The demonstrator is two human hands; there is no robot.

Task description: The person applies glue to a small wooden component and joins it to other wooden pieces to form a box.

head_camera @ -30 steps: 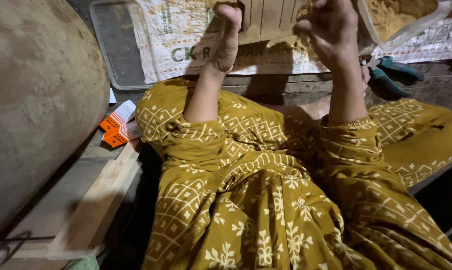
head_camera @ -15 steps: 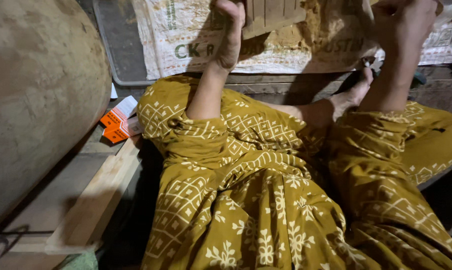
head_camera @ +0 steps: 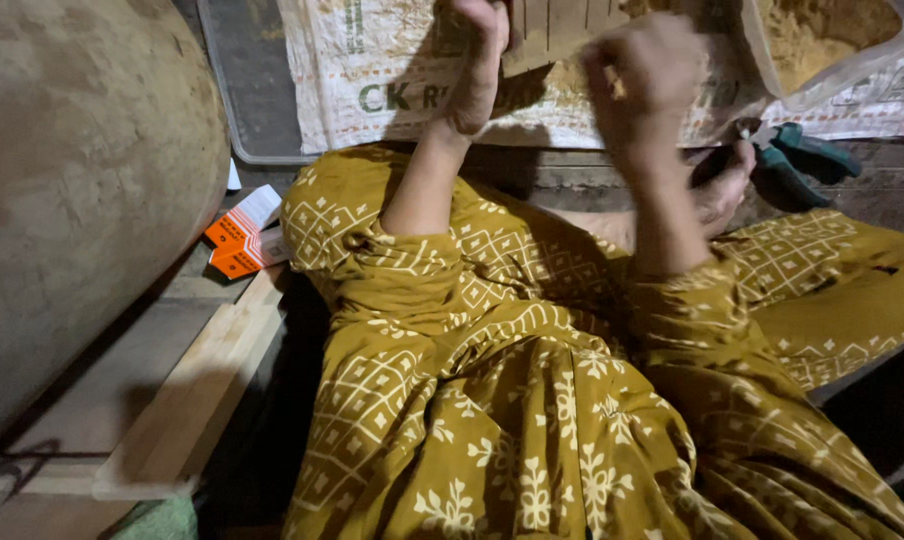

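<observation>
My left hand (head_camera: 480,42) is raised at the top of the view, its fingers closed on the edge of a slatted wooden piece (head_camera: 557,28). That piece lies on a white woven sack (head_camera: 392,75) dusted with sandy powder. My right hand (head_camera: 640,82) hovers just right of it with its fingers curled. It is blurred, and whether it holds anything is unclear. Both forearms come out of mustard patterned sleeves. My lap in the same cloth (head_camera: 532,400) fills the lower view.
A big rounded earthen body (head_camera: 72,180) takes up the left side. An orange and white small box (head_camera: 240,238) and a wooden plank (head_camera: 202,390) lie beside it. Teal-handled pliers (head_camera: 804,155) rest near my bare foot (head_camera: 724,190). A clear bag of brown powder (head_camera: 822,40) sits top right.
My right hand swung out to the right half a second ago and has come back left toward the wooden piece. My left hand has stayed on it.
</observation>
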